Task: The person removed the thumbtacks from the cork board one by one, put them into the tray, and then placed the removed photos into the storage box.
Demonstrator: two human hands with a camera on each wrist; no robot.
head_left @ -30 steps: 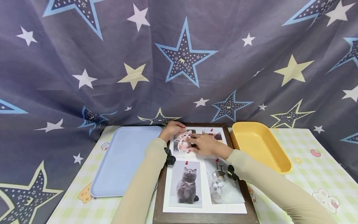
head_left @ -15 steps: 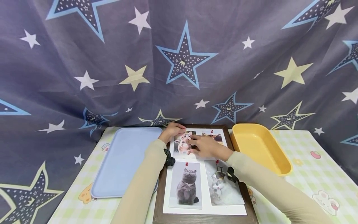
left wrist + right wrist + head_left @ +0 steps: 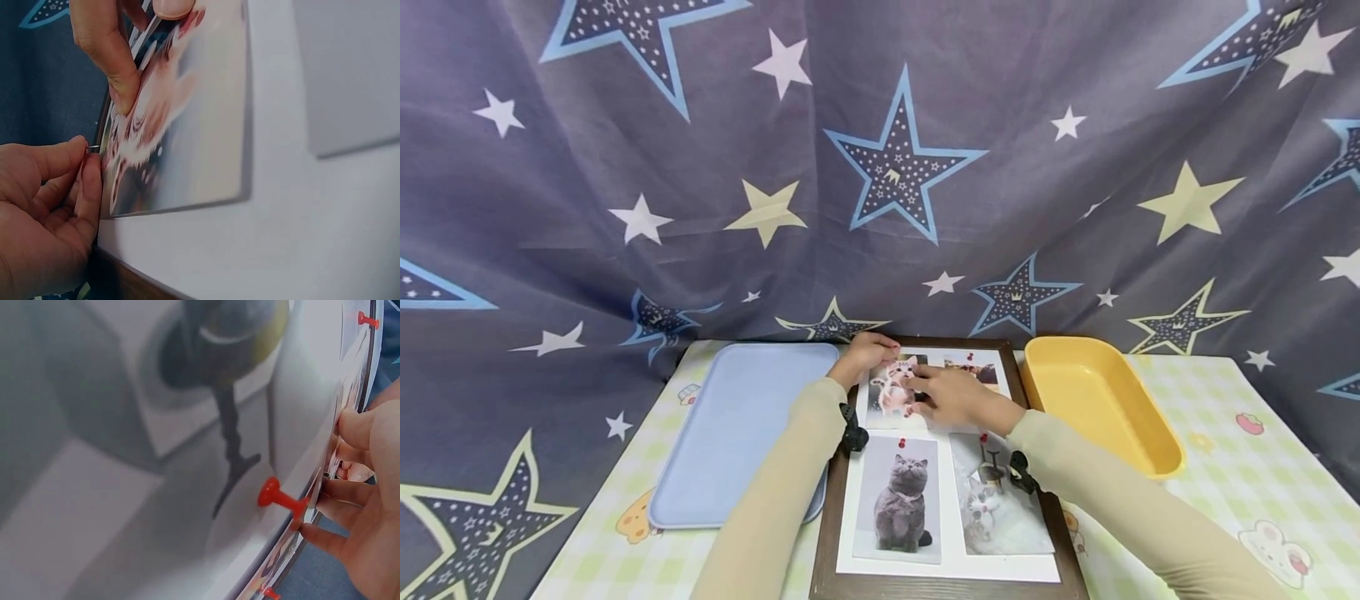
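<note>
A white board (image 3: 944, 508) in a dark brown frame (image 3: 955, 587) carries cat photos. At its upper left is a photo of a pink-toned kitten (image 3: 891, 396). My left hand (image 3: 865, 354) is at this photo's top edge, pinching a push pin (image 3: 92, 149); its metal needle shows against the edge, while the fingers mostly hide its body. With fingers spread and fairly straight, my right hand (image 3: 958, 396) presses on the kitten photo. Below are a grey cat photo (image 3: 898, 517) and a white cat photo (image 3: 1009, 529), each with a red push pin (image 3: 275, 492) at its top.
Left of the frame lies a light blue tray (image 3: 722, 450). A yellow bin (image 3: 1097, 408) stands at the right. Another pinned photo (image 3: 985, 373) is partly behind my right hand. A star-patterned curtain (image 3: 715, 167) hangs behind the checked tablecloth (image 3: 1210, 467).
The head view has tilted up slightly, so the scene sits a little lower. Both hands keep their places at the kitten photo.
</note>
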